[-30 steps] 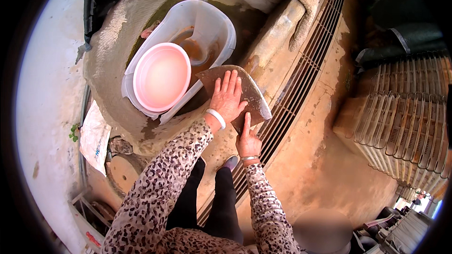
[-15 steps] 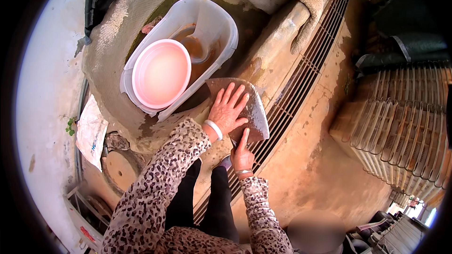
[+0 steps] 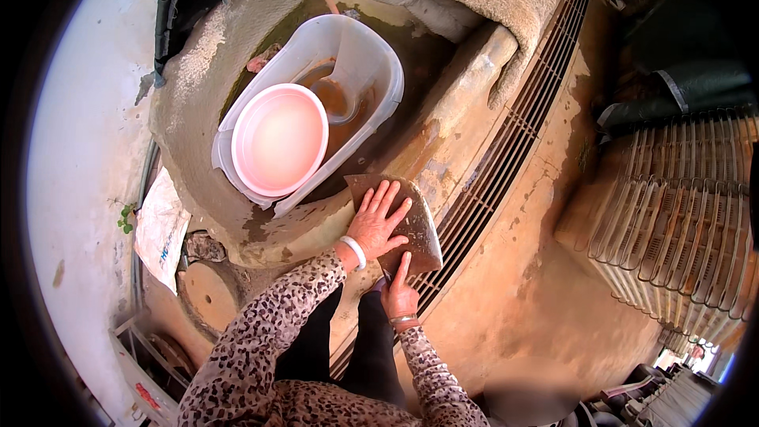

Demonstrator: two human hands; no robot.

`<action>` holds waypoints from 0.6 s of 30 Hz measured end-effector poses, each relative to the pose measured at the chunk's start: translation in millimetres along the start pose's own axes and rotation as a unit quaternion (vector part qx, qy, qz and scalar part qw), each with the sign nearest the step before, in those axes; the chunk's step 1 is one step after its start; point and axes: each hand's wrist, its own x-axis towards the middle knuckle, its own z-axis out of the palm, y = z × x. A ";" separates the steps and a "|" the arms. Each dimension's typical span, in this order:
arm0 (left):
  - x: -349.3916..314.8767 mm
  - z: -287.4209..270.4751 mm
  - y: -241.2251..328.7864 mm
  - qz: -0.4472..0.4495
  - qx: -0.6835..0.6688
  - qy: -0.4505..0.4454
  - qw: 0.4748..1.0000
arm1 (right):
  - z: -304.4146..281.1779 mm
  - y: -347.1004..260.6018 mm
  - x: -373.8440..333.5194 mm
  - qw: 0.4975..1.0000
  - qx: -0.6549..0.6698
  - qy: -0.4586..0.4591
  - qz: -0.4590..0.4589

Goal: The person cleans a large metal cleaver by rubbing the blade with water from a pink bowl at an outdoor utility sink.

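Note:
A broad brown cleaver (image 3: pixel 421 231), with a pale worn strip along its curved edge, lies flat against the rim of a concrete trough (image 3: pixel 427 154). My left hand (image 3: pixel 375 228) presses on the blade, palm down and fingers spread. Closed at the blade's near end is my right hand (image 3: pixel 400 299), its index finger stretched along the metal; the handle is hidden inside it. Behind the hands, a translucent plastic tub (image 3: pixel 386 83) stands in the trough. A pink basin (image 3: pixel 281 138) of cloudy liquid sits in the tub's near end.
A slatted drain grate (image 3: pixel 518 122) runs beside the trough. Over the far rim hangs a beige cloth (image 3: pixel 506 0). Stacked wire-edged racks (image 3: pixel 672 217) stand at right. At left are a white sack (image 3: pixel 160 229) and a round stone disc (image 3: pixel 209 296).
Both hands and the cleaver have slid back toward my body, a little to the left. The view has shifted slightly, so the trough and tub sit lower in it.

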 end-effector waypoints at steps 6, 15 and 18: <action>84.0 -42.7 -28.8 0.026 0.012 0.119 0.992 | -37.2 -11.7 108.3 0.995 -0.008 0.084 -0.061; 68.7 -38.4 -25.6 0.014 0.011 0.084 0.996 | -30.2 -13.9 84.7 0.998 -0.033 0.044 -0.005; 90.6 -47.3 -33.0 0.027 0.023 0.130 0.991 | -40.9 -14.0 117.2 0.994 -0.015 0.091 -0.061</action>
